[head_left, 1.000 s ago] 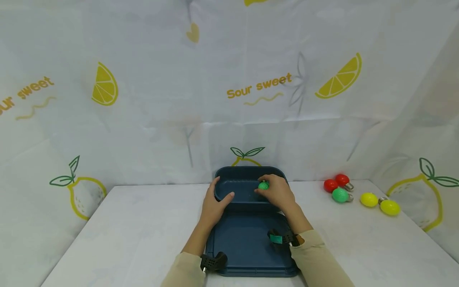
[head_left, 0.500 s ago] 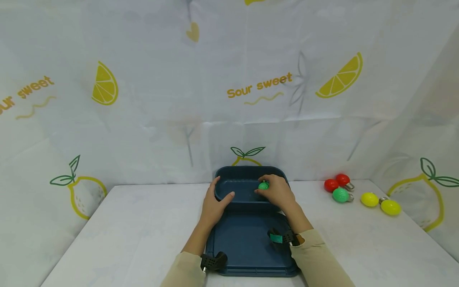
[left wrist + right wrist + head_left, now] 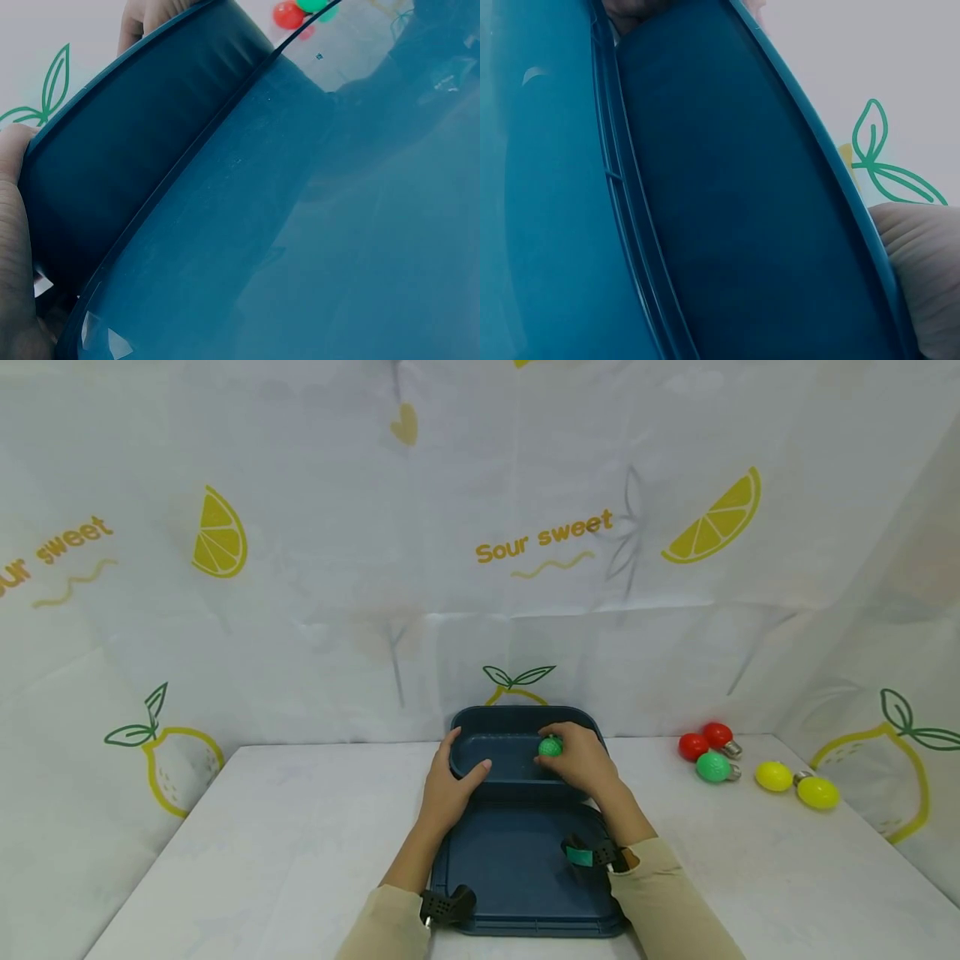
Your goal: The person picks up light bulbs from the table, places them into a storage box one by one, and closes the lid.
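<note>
A dark blue plastic box (image 3: 491, 789) stands at the back of the table. My left hand (image 3: 447, 789) holds its near left corner, fingers along the left side and thumb over the front rim. Over the box's right part, my right hand (image 3: 581, 760) pinches a green light bulb (image 3: 551, 746) between thumb and fingers. That hand covers part of the bulb. The left wrist view shows the box's front wall (image 3: 135, 150) with left fingers at its rim; the bulb is hidden there and in the right wrist view.
A flat dark blue lid (image 3: 528, 868) lies in front of the box, under my forearms. To the right on the white table are two red bulbs (image 3: 693, 747), another green bulb (image 3: 712, 767) and two yellow bulbs (image 3: 817, 793). A lemon-printed curtain (image 3: 322, 568) hangs behind.
The green bulb shows a little more between my right fingers. My left hand and the box have stayed in place.
</note>
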`<state>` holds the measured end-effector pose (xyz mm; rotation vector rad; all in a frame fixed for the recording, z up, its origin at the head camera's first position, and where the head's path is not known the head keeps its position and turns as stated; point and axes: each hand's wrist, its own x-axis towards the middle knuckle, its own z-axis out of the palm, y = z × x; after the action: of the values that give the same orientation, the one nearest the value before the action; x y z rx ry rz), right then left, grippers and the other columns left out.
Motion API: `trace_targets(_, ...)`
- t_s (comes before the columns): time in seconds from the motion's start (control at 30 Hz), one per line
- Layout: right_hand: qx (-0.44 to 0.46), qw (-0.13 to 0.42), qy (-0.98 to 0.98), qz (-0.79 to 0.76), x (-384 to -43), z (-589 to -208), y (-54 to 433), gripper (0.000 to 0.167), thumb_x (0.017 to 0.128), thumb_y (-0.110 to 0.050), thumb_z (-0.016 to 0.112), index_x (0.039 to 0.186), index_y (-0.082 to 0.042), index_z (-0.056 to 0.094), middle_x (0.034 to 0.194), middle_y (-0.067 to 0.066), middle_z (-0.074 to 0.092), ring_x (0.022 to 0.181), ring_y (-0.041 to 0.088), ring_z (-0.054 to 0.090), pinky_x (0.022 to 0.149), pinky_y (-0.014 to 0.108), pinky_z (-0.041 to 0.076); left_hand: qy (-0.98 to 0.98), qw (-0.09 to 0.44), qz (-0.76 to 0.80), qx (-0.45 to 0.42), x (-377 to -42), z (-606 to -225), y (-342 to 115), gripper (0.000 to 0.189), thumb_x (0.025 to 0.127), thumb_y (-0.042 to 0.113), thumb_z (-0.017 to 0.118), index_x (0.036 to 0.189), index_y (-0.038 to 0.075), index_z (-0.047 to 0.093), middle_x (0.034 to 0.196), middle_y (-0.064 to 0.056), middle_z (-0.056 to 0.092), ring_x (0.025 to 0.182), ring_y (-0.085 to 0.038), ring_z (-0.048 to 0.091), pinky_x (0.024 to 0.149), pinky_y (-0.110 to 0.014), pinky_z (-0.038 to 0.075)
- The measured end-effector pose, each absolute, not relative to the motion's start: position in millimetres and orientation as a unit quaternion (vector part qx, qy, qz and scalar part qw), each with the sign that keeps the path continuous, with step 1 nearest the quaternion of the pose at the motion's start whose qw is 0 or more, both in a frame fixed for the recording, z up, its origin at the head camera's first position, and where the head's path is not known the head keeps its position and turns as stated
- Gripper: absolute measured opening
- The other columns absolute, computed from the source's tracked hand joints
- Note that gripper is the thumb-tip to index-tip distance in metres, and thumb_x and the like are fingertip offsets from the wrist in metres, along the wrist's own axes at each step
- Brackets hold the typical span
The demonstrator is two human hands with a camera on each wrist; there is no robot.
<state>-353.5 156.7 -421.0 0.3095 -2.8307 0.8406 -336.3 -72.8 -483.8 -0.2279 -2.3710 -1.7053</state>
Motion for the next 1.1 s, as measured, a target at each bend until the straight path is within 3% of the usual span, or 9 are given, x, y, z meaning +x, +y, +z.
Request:
trace_targets(0.17, 0.104, 0.085, -0.949, 0.285, -351.2, -421.2, 157.1, 0.045, 0.084, -0.027, 0.082, 0.124, -0.010, 0.072, 0.132, 0.017, 0.066, 0.096, 0.026, 0.066, 0.075, 0.040, 0.056, -0.803, 0.105, -0.581, -0.080, -336.5, -483.3, -72.3, 0.081, 0.091, 0.045, 0.071, 0.159, 0.022, 0.032, 0.166, -0.009, 0.031, 0.154, -0.034, 0.029, 0.120, -0.064, 0.028)
trace_targets(0.33, 0.125, 0.114, -0.940, 0.296, -352.4, -422.3, 158.5, 0.043, 0.084, -0.020, 0.082, 0.123, -0.006, 0.071, 0.133, 0.022, 0.063, 0.104, 0.033, 0.065, 0.081, 0.044, 0.057, -0.805, 0.104, -0.579, -0.079, -337.5, -484.3, -72.2, 0.080, 0.091, 0.046, 0.070, 0.159, 0.025, 0.032, 0.166, -0.009, 0.031, 0.154, -0.034, 0.029, 0.120, -0.063, 0.028)
trace_targets(0.5, 0.120, 0.122, -0.937, 0.304, -354.1, -421.8, 159.6, 0.053, 0.084, -0.017, 0.081, 0.133, -0.005, 0.064, 0.134, 0.025, 0.058, 0.111, 0.039, 0.061, 0.085, 0.049, 0.056, -0.805, 0.105, -0.579, -0.077, -338.6, -484.6, -71.8, 0.079, 0.091, 0.046, 0.070, 0.158, 0.025, 0.033, 0.166, -0.010, 0.032, 0.153, -0.033, 0.030, 0.120, -0.062, 0.028)
trace_targets(0.67, 0.117, 0.116, -0.940, 0.299, -355.5, -421.1, 160.5, 0.062, 0.084, -0.016, 0.081, 0.140, -0.005, 0.056, 0.131, 0.023, 0.061, 0.108, 0.037, 0.063, 0.083, 0.047, 0.057, -0.805, 0.104, -0.579, -0.077, -338.9, -484.6, -71.5, 0.080, 0.091, 0.045, 0.071, 0.158, 0.024, 0.033, 0.165, -0.010, 0.032, 0.153, -0.034, 0.030, 0.120, -0.063, 0.028)
trace_targets(0.93, 0.111, 0.115, -0.934, 0.320, -356.0, -421.9, 161.0, 0.042, 0.084, -0.010, 0.078, 0.124, -0.004, 0.067, 0.124, 0.023, 0.059, 0.098, 0.033, 0.062, 0.078, 0.043, 0.057, -0.804, 0.104, -0.580, -0.076, -338.8, -484.4, -71.8, 0.080, 0.091, 0.046, 0.070, 0.158, 0.024, 0.033, 0.165, -0.009, 0.032, 0.153, -0.033, 0.030, 0.120, -0.063, 0.028)
trace_targets(1.1, 0.117, 0.116, -0.930, 0.328, -357.6, -423.5, 160.9, 0.038, 0.082, -0.013, 0.079, 0.119, -0.006, 0.068, 0.120, 0.021, 0.059, 0.094, 0.031, 0.061, 0.077, 0.041, 0.056, -0.804, 0.105, -0.580, -0.074, -339.0, -484.2, -72.4, 0.080, 0.091, 0.046, 0.070, 0.158, 0.024, 0.033, 0.166, -0.009, 0.032, 0.153, -0.034, 0.030, 0.120, -0.063, 0.028)
